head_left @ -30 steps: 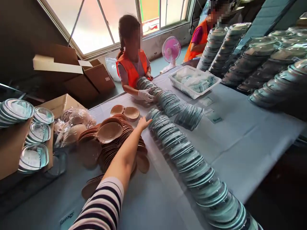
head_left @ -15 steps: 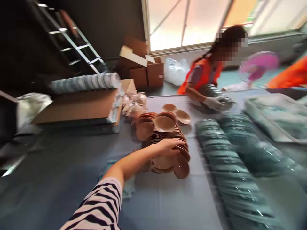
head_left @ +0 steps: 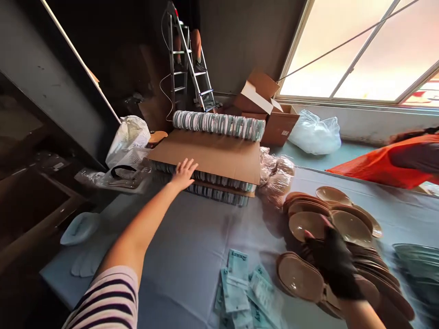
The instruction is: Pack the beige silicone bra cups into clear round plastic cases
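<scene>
Fingers spread, my left hand [head_left: 184, 174] rests at the near edge of a flat cardboard sheet [head_left: 212, 153], holding nothing. Rows of round ribbed pieces [head_left: 222, 199] lie beneath the sheet, and another such row [head_left: 219, 125] lies on top. My right hand [head_left: 334, 258], in a black glove with bare fingertips, is over the brown oval bowls [head_left: 308, 224] at the right. It is somewhat blurred, with its visible fingertips apart and no bowl clearly gripped. Another short stack of brown bowls [head_left: 300, 278] lies just left of it.
Teal-printed packets [head_left: 236, 283] lie in front. Plastic-wrapped brown items [head_left: 279, 178] sit beside the cardboard. Green glassy pieces [head_left: 420, 265] are at the right edge. Behind stand a stepladder [head_left: 190, 59] with a person's legs on it, and an open carton [head_left: 277, 123]. A co-worker's orange vest [head_left: 373, 160] is at right.
The view has swung left. My left hand has gone from the brown bowls to the cardboard sheet. My gloved right hand has come into view over the bowls.
</scene>
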`<state>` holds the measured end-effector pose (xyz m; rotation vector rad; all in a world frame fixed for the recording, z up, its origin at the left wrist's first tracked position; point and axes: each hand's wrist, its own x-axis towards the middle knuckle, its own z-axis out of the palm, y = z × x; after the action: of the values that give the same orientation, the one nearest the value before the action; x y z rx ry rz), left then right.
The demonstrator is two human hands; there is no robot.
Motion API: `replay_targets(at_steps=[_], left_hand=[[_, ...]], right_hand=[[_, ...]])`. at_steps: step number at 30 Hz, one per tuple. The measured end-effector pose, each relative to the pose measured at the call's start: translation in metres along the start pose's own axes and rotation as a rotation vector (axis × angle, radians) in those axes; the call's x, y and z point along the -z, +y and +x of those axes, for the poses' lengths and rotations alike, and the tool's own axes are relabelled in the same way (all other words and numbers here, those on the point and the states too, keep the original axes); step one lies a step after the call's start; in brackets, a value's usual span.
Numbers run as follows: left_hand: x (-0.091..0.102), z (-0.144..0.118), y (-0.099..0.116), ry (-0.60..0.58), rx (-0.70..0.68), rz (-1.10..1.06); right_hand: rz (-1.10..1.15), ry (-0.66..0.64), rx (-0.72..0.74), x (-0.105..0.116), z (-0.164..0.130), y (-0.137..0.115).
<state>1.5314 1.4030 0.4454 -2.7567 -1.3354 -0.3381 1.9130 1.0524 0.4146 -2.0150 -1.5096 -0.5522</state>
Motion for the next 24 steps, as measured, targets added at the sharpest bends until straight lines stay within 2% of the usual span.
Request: replay_targets(at_steps=[2, 4, 7, 9, 12, 18, 21, 24], left_hand=[[-0.004, 0.009, -0.054, 0.005, 0.076, 0.056], [-0.012, 0.018, -0.093, -0.006, 0.123, 0.072], [-0.028, 0.029, -0.126, 0.008, 0.128, 0.057], [-0.040, 0.036, -0.137, 0.039, 0.091, 0.040], [-0.054, 0.044, -0.146, 0.113, 0.032, -0.013], [-0.066, 0.049, -0.159, 0.231, 0.012, -0.174], [-0.064, 0.039, -0.161, 0.299, -0.006, -0.236], [-0.062, 0.018, -0.163, 0.354, -0.026, -0.265]], right_hand=[[-0.009, -0.048, 0.137, -0.044, 0.043, -0.035], [-0.116, -0.172, 0.290, -0.090, 0.086, -0.064], [-0.311, -0.313, 0.371, -0.141, 0.134, -0.087], [-0.380, -0.354, 0.374, -0.159, 0.150, -0.088], [-0.398, -0.359, 0.367, -0.166, 0.155, -0.079], [-0.382, -0.324, 0.385, -0.158, 0.155, -0.071], [-0.360, -0.269, 0.386, -0.149, 0.150, -0.071], [-0.341, -0.234, 0.403, -0.139, 0.131, -0.073]])
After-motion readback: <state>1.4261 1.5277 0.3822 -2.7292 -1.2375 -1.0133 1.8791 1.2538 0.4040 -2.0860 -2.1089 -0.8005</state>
